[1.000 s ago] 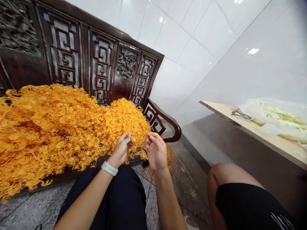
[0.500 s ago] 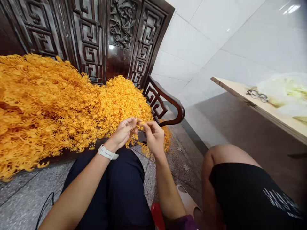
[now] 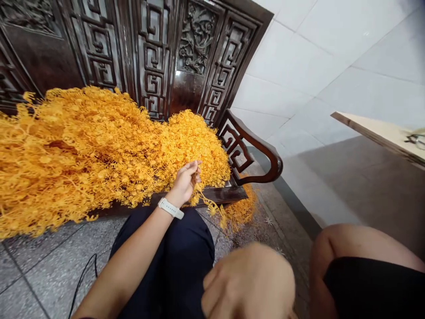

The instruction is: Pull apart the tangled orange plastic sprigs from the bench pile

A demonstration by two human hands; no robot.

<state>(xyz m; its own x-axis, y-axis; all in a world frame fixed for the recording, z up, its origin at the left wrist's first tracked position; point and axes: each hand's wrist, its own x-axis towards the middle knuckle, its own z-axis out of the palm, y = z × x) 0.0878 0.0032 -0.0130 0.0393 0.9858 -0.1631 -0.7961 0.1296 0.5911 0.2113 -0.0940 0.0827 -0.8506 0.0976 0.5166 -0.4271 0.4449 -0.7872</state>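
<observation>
My left hand [image 3: 187,180], with a pale watch strap [image 3: 171,208] at the wrist, is closed in a pinch in front of the heap. From it an orange plastic flower strand [image 3: 210,204] hangs down past the front edge of the bench seat. My right hand [image 3: 249,281] is close to the camera, low in the picture and slightly blurred. Its fingers are curled in; whatever may be inside them is hidden. Behind my left hand a big heap of orange plastic flower pieces [image 3: 109,146] covers much of the seat.
The carved dark wooden bench [image 3: 199,88] ends in a curved armrest [image 3: 265,170]. More orange pieces [image 3: 244,206] lie on the floor beside it. Another person's knee [image 3: 352,243] is at the right. A board tabletop [image 3: 372,128] bears glasses [image 3: 416,138]. A black cable [image 3: 81,279] lies at lower left.
My right hand has left my left hand and come down and back toward the camera. My left hand keeps its pinch on the strand. The view has shifted, moving the scene rightward.
</observation>
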